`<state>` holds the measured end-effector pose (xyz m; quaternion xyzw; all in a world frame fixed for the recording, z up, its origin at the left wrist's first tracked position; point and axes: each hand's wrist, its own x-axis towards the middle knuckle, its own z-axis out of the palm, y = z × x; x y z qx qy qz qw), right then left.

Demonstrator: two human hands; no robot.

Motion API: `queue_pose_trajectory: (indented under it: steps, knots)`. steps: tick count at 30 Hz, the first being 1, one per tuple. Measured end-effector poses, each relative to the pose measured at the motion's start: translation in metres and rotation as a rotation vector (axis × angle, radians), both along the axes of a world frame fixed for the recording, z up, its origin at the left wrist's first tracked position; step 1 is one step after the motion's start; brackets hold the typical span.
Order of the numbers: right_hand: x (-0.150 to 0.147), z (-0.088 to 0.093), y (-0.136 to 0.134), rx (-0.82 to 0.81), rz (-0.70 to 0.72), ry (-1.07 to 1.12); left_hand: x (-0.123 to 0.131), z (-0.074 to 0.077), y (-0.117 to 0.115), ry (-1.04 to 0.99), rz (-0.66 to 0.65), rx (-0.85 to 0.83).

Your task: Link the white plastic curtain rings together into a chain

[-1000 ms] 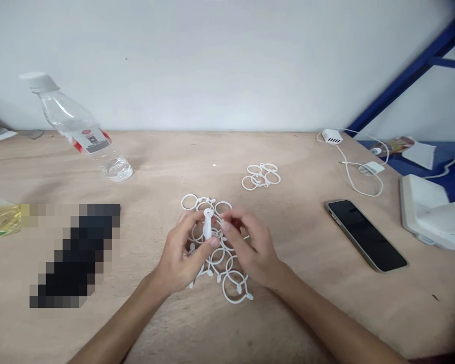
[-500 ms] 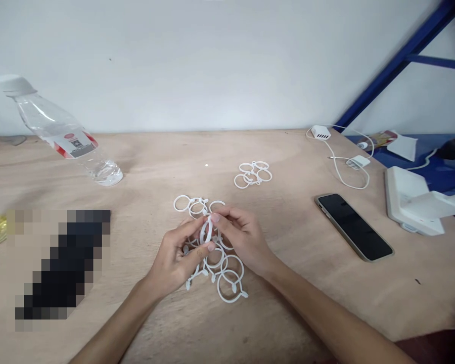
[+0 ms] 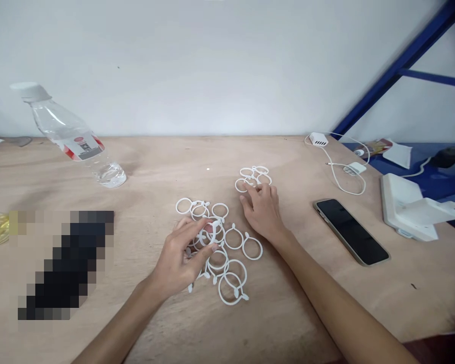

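Note:
My left hand (image 3: 180, 258) pinches a white plastic curtain ring (image 3: 213, 233) between thumb and fingers, its small tab upright at the top. Beneath and around this hand lies a loose pile of similar rings (image 3: 233, 275), several of them overlapping; the hand hides part of the pile. My right hand (image 3: 263, 210) is at the near edge of a smaller cluster of linked-looking white rings (image 3: 260, 170) further back. Its fingertips touch or hover just over that cluster, with thumb and index finger apart and no ring visible between them.
A clear bottle (image 3: 79, 144) with a white cap stands at the left. A blurred dark object (image 3: 64, 265) lies in front of it. On the right are a phone (image 3: 352, 231), a white power adapter (image 3: 405, 207) and a charger with cable (image 3: 354, 168). A wall (image 3: 212, 71) closes the back.
My right hand has left the ring in my left hand and moved back and right to the small cluster. My left hand still holds its ring. The view has shifted slightly.

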<state>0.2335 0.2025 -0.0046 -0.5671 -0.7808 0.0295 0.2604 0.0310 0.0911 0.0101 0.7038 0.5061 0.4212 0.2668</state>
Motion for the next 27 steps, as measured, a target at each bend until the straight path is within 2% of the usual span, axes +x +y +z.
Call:
queue_pose_trajectory:
  steps: [4,8,11,16,19,23,27]
  knots:
    - [0.003,-0.008,0.001,0.05,-0.022,-0.129,0.0,-0.004,0.0,0.139,0.06,0.062]
    - [0.001,-0.004,-0.007,0.175,0.097,-0.092,0.001,-0.003,0.0,0.217,0.108,0.005]
    - [-0.002,0.003,-0.014,0.214,0.24,-0.013,0.001,-0.001,0.0,0.235,0.126,-0.017]
    - [-0.017,0.016,-0.037,0.194,0.56,0.081,0.001,0.0,0.0,0.202,0.217,-0.01]
    - [-0.028,0.022,-0.051,0.209,0.692,0.164,0.0,-0.001,0.001,0.149,0.241,-0.014]
    - [-0.035,0.023,-0.06,0.177,0.747,0.354,-0.001,-0.002,0.003,-0.025,0.182,-0.068]
    - [-0.034,0.024,-0.064,0.015,0.728,0.603,-0.002,-0.003,0.003,-0.068,0.135,-0.089]
